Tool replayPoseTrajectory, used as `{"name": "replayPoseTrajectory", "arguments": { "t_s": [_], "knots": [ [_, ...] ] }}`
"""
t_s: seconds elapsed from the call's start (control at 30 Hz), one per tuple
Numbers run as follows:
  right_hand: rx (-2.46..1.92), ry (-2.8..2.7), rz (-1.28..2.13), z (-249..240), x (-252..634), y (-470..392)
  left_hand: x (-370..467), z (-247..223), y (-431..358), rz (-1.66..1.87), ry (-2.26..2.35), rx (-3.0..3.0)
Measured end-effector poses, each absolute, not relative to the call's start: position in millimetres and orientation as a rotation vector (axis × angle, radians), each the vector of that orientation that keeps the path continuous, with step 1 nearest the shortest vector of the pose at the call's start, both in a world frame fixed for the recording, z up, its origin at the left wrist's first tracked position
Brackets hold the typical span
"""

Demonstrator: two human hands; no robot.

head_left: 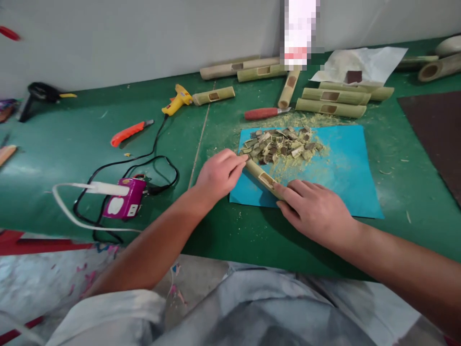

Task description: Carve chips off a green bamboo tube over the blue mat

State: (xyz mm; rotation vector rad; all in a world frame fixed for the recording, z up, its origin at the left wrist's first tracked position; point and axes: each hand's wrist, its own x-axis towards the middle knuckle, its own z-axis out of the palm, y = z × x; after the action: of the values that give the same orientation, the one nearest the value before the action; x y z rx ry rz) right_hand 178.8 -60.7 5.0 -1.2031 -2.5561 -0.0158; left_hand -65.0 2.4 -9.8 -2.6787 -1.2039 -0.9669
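Note:
A short bamboo tube (260,174) with a rectangular opening cut in its side lies slanted over the near left part of a blue sheet (345,178). My left hand (220,174) pinches its far left end, fingers closed. Around the near right end my right hand (312,206) is closed, its index finger reaching to the edge of the opening. Just beyond the tube is a heap of bamboo chips and shavings (284,144) on the sheet. A knife with a red handle (262,113) rests behind the sheet.
Several cut bamboo tubes (330,108) lie at the back, near white paper (363,62). On the left are a yellow glue gun (177,101), an orange utility knife (128,134) and a purple power adapter (126,197) with looping cords. A dark brown sheet (435,129) lies right.

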Motion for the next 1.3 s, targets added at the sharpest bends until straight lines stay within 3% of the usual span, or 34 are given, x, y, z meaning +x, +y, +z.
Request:
{"name": "replayPoseTrajectory", "arguments": {
  "t_s": [1.0, 1.3],
  "knots": [
    [-1.393, -2.536, 0.115, 3, 180, -57, -53, -10, -19, -0.880, -1.138, -2.799],
    [-1.375, -2.528, 0.029, 7, 181, -52, -54, -3, -16, -1.144, -1.267, -2.724]
  ]
}}
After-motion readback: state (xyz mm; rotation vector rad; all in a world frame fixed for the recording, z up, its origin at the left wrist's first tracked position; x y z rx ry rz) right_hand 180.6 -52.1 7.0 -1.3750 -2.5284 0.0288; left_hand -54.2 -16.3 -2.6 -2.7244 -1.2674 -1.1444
